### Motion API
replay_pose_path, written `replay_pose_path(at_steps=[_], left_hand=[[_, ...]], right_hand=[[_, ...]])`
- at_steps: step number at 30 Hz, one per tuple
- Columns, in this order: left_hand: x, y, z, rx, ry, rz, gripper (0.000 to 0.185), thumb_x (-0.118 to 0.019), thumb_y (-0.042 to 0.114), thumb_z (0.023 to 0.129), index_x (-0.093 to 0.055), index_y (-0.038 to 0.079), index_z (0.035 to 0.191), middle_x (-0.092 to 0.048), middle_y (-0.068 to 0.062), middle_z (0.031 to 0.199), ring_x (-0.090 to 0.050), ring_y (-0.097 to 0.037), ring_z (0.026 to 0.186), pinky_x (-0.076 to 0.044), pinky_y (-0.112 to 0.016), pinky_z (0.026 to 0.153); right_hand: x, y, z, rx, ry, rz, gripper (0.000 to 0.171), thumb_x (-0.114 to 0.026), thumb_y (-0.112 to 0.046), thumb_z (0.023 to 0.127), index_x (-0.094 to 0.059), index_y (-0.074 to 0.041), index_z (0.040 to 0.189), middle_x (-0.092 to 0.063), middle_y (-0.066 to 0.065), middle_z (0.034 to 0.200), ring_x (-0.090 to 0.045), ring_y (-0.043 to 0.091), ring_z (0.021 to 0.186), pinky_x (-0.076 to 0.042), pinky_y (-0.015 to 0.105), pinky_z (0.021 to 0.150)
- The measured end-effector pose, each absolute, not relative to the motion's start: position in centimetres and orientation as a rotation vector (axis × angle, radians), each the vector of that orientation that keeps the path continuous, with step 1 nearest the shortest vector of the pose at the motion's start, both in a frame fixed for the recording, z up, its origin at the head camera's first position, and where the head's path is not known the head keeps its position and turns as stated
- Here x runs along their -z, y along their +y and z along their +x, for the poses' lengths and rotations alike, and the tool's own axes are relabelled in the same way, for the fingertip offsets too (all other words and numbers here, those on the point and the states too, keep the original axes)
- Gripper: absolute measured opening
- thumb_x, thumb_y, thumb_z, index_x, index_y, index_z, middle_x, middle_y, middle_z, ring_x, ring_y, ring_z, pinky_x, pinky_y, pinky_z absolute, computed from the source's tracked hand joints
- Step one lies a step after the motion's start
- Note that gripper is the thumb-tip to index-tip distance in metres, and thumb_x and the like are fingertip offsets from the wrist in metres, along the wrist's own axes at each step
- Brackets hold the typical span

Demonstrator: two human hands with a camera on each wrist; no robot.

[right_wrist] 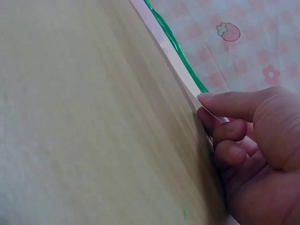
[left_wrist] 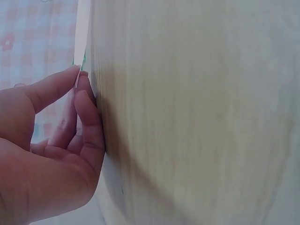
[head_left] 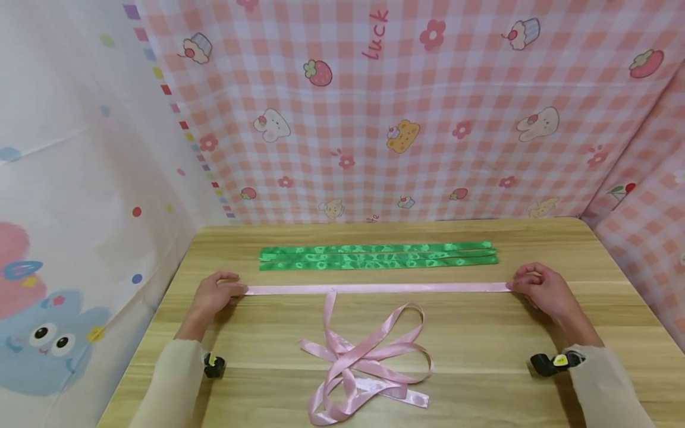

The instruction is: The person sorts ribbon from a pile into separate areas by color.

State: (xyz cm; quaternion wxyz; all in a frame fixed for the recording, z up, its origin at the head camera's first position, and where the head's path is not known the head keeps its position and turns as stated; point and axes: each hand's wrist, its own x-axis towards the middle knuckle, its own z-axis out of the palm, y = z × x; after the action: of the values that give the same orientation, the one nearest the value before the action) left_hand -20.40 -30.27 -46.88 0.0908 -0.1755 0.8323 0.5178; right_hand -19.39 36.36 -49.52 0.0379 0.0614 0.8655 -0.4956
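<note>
A pink satin ribbon [head_left: 374, 288] runs straight and taut across the table between the two hands. My left hand [head_left: 218, 292] pinches its left end between thumb and fingertips, close over the wood; the left wrist view shows the same pinch [left_wrist: 61, 122]. At the other end my right hand [head_left: 543, 290] pinches the ribbon, with its remaining fingers curled under, as the right wrist view [right_wrist: 253, 140] shows. Nearer the front, more pink ribbon [head_left: 369, 353] lies in loose loops, one strand reaching up to the straight length.
Several green patterned ribbon strips [head_left: 377, 257] lie side by side just behind the pink length. The wooden table [head_left: 481, 345] ends at a checked cloth [head_left: 342, 107] hung along the back. A white printed cloth [head_left: 107, 178] hangs at the left.
</note>
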Motion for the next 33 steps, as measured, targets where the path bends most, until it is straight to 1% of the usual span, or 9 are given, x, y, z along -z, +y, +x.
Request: replay_pose_path(at_steps=[7, 14, 19, 21, 23, 27, 29, 31, 33], left_hand=[[47.0, -30.5, -20.3, -1.586, 2.426, -0.529, 0.058, -0.074, 0.015, 0.090, -0.047, -0.003, 0.138, -0.072, 0.010, 0.087, -0.061, -0.007, 0.069, -0.052, -0.021, 0.061], [47.3, -31.2, -20.3, -1.619, 2.381, -0.535, 0.062, -0.074, 0.018, 0.090, -0.044, 0.000, 0.141, -0.073, 0.011, 0.090, -0.060, -0.004, 0.065, -0.052, -0.020, 0.061], [47.3, -31.4, -20.3, -1.649, 2.367, -0.517, 0.065, -0.074, 0.017, 0.090, -0.042, -0.002, 0.143, -0.073, 0.011, 0.089, -0.060, -0.004, 0.065, -0.052, -0.019, 0.061], [47.3, -31.4, -20.2, -1.659, 2.372, -0.519, 0.065, -0.074, 0.016, 0.090, -0.040, -0.003, 0.143, -0.073, 0.009, 0.090, -0.061, -0.004, 0.067, -0.053, -0.020, 0.062], [47.2, -31.3, -20.0, -1.650, 2.408, -0.511, 0.064, -0.073, 0.014, 0.091, -0.040, -0.004, 0.143, -0.075, 0.000, 0.096, -0.065, -0.006, 0.071, -0.054, -0.021, 0.064], [46.7, -30.7, -19.2, -1.490, 2.642, -0.437, 0.058, -0.073, 0.014, 0.090, -0.045, -0.005, 0.138, -0.068, -0.020, 0.117, -0.068, -0.020, 0.092, -0.052, -0.019, 0.070], [46.3, -30.0, -18.9, -1.383, 2.765, -0.370, 0.055, -0.073, 0.016, 0.090, -0.049, -0.003, 0.135, -0.063, -0.025, 0.122, -0.064, -0.027, 0.102, -0.049, -0.020, 0.073], [45.8, -28.9, -18.7, -1.351, 2.832, -0.288, 0.051, -0.074, 0.017, 0.090, -0.052, -0.002, 0.132, -0.062, -0.025, 0.121, -0.061, -0.031, 0.104, -0.047, -0.022, 0.075], [45.3, -27.4, -18.5, -1.369, 2.843, -0.181, 0.046, -0.074, 0.015, 0.090, -0.055, -0.002, 0.128, -0.065, -0.023, 0.117, -0.060, -0.027, 0.098, -0.047, -0.023, 0.074]], right_hand=[[49.9, 36.5, -19.2, 1.495, 2.707, 0.193, 0.041, -0.075, -0.023, 0.090, -0.049, 0.000, 0.113, -0.064, -0.022, 0.073, -0.047, 0.001, 0.061, -0.037, 0.023, 0.051], [50.2, 36.6, -19.4, 1.488, 2.732, 0.204, 0.044, -0.076, -0.023, 0.089, -0.048, -0.001, 0.115, -0.063, -0.022, 0.073, -0.050, 0.000, 0.064, -0.039, 0.021, 0.055], [50.2, 36.4, -19.4, 1.491, 2.729, 0.210, 0.045, -0.076, -0.023, 0.089, -0.048, -0.001, 0.116, -0.063, -0.021, 0.073, -0.050, 0.002, 0.062, -0.039, 0.023, 0.053], [50.1, 36.3, -19.4, 1.504, 2.723, 0.204, 0.043, -0.075, -0.022, 0.090, -0.048, -0.001, 0.116, -0.062, -0.021, 0.074, -0.049, 0.003, 0.062, -0.039, 0.023, 0.053], [50.0, 36.2, -19.3, 1.516, 2.726, 0.198, 0.042, -0.075, -0.020, 0.090, -0.048, -0.001, 0.115, -0.062, -0.021, 0.076, -0.050, 0.002, 0.064, -0.041, 0.022, 0.054], [49.5, 35.4, -19.1, 1.461, 2.818, 0.209, 0.042, -0.074, -0.019, 0.090, -0.049, 0.002, 0.116, -0.061, -0.009, 0.090, -0.052, -0.002, 0.072, -0.046, 0.020, 0.058], [48.9, 34.7, -19.0, 1.422, 2.887, 0.210, 0.041, -0.072, -0.020, 0.091, -0.050, 0.003, 0.117, -0.058, 0.001, 0.098, -0.051, -0.002, 0.075, -0.047, 0.021, 0.058], [48.1, 33.5, -18.7, 1.386, 2.953, 0.170, 0.039, -0.070, -0.020, 0.093, -0.051, 0.003, 0.117, -0.054, 0.007, 0.101, -0.048, 0.001, 0.073, -0.046, 0.022, 0.056], [47.2, 31.9, -18.6, 1.384, 2.988, 0.062, 0.032, -0.069, -0.018, 0.093, -0.054, 0.003, 0.113, -0.055, 0.010, 0.098, -0.048, 0.004, 0.071, -0.044, 0.023, 0.054]])
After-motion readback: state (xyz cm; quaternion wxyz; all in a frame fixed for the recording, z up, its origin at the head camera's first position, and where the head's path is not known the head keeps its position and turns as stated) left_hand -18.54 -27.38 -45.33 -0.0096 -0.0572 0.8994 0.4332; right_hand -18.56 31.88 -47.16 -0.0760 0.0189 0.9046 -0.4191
